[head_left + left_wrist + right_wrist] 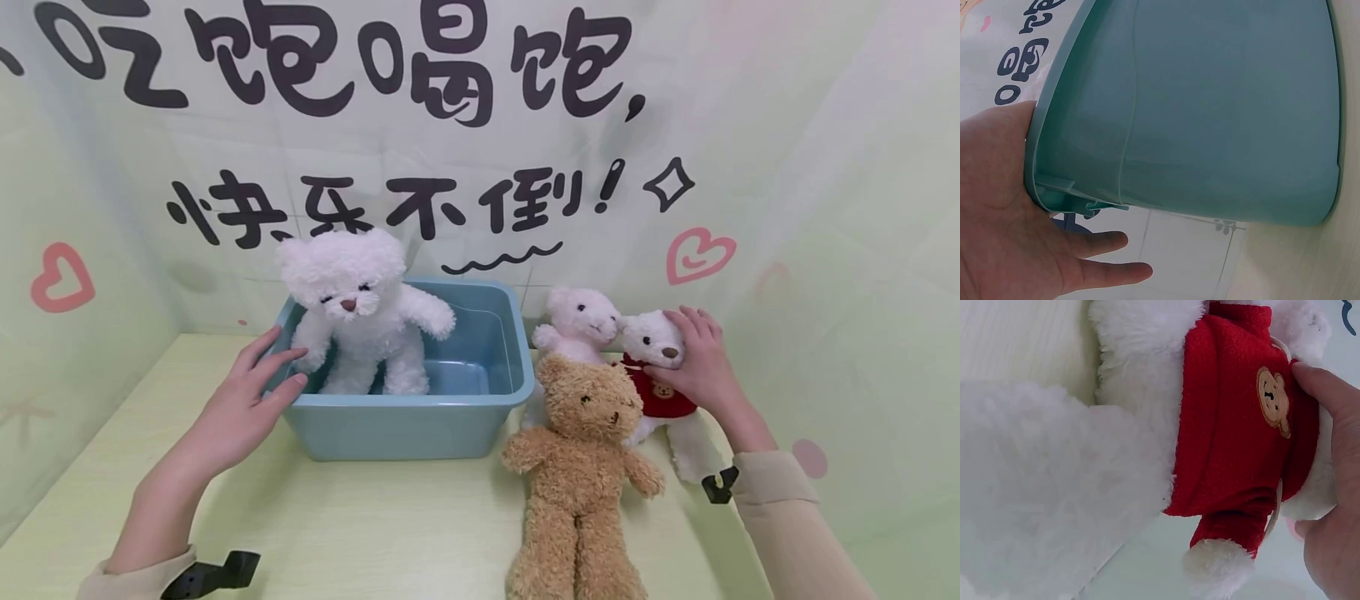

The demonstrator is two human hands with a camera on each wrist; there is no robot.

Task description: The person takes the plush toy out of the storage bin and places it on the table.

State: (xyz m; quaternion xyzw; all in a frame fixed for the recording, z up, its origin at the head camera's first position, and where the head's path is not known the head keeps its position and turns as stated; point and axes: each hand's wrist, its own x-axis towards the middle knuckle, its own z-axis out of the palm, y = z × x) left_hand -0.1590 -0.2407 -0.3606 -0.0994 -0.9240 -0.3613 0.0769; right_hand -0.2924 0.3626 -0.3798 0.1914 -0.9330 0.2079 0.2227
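A white fluffy teddy bear (360, 317) sits upright in the left part of a blue-green plastic bin (405, 429). My left hand (240, 404) rests on the bin's left front rim; in the left wrist view two fingers (1116, 272) stretch straight out past its outer wall. On the right, my right hand (701, 358) grips the head of a white teddy bear in a red shirt (1235, 412), thumb at the neck. A pinkish-white plush bear (581, 321) leans beside it. In front lies a brown teddy bear (577, 475) on its back, partly covering both.
The bin stands on a pale wooden table (375, 517) near the back. Behind it hangs a white cloth backdrop (480, 150) with large black lettering; pale green cloth (862, 292) closes off the right side.
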